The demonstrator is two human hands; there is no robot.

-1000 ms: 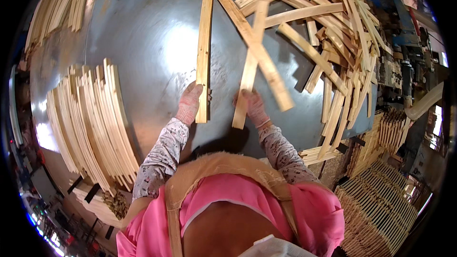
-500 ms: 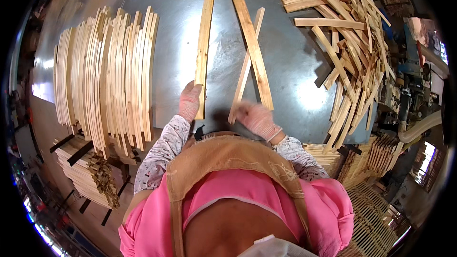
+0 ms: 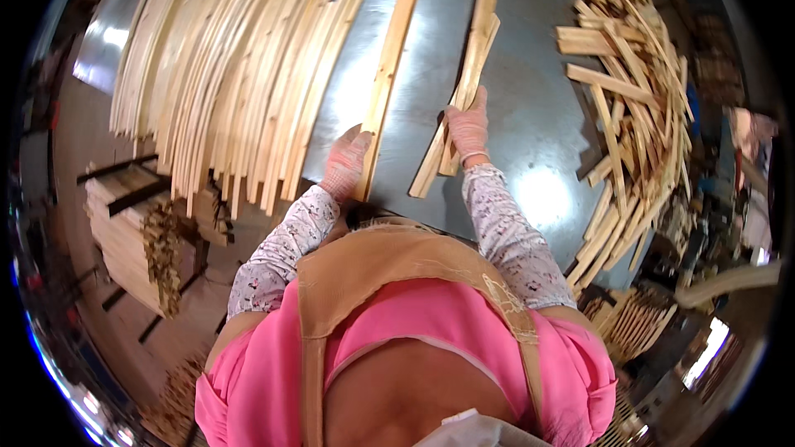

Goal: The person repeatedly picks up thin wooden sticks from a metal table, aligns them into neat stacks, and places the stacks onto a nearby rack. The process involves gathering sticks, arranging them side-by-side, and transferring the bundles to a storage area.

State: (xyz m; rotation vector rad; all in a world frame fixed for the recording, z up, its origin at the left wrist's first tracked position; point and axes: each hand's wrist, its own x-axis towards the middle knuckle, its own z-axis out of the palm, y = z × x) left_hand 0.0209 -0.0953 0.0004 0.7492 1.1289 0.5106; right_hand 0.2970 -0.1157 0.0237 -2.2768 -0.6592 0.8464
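My left hand (image 3: 346, 164), in a pinkish knit glove, grips the near end of a flat wooden strip (image 3: 391, 74), which slants away across the metal tabletop. To its right, my right hand (image 3: 469, 126), gloved alike, is closed round two wooden strips (image 3: 479, 41) at their lower part. These two lie almost along each other, one over the other, with their near ends slightly apart. My right palm and fingers cover part of both strips.
Left on the metal table (image 3: 530, 74) lies a wide row of wooden strips (image 3: 240, 74), their near ends past the edge. A jumbled heap of strips (image 3: 638, 132) fills the right side. Below left stands a stack of boards (image 3: 128, 232) on dark bars.
My right hand has moved up and closed on the two strips, which were crossed and now lie nearly in line. My left hand stays at its strip. The whole view has tilted.
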